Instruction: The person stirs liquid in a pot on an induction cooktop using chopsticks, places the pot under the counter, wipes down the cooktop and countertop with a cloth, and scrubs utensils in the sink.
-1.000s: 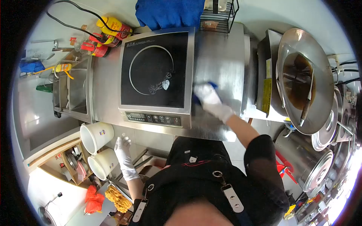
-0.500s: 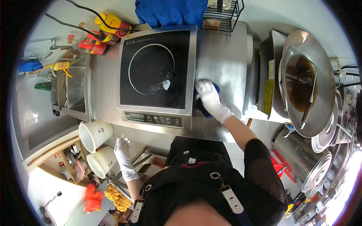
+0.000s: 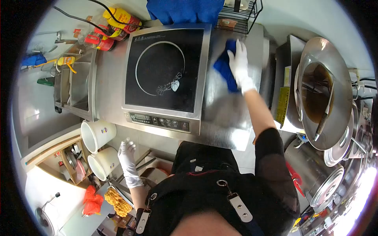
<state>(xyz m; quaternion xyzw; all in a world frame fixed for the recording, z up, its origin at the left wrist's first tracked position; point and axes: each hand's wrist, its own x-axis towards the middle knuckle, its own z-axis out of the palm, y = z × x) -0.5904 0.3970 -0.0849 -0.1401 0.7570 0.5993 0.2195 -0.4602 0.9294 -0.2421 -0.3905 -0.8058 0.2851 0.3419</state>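
My right hand [image 3: 239, 65], in a white glove, lies over a blue cloth [image 3: 223, 70] on the steel counter [image 3: 226, 106], right of the induction cooker [image 3: 163, 70]. Its fingers point away from me and its thumb is spread over the cloth, which shows mostly to the left of the hand. The cooker's black glass top has nothing on it. My left hand [image 3: 128, 159], also gloved in white, hangs low in front of the counter near two white buckets [image 3: 98, 137]. Its fingers are loosely bent and slightly apart, with nothing visible in them.
To the right sits a large wok [image 3: 342, 90] with brown liquid and a long-handled utensil. A black wire rack [image 3: 240, 23] and a blue cloth bundle [image 3: 185, 11] stand behind the cooker. Red-and-yellow bottles [image 3: 118, 19] are at the back left, beside a sink [image 3: 80, 90].
My right hand has moved away from me and slightly right along the counter, taking the blue cloth with it. The cloth is now more spread out. My left hand has barely moved.
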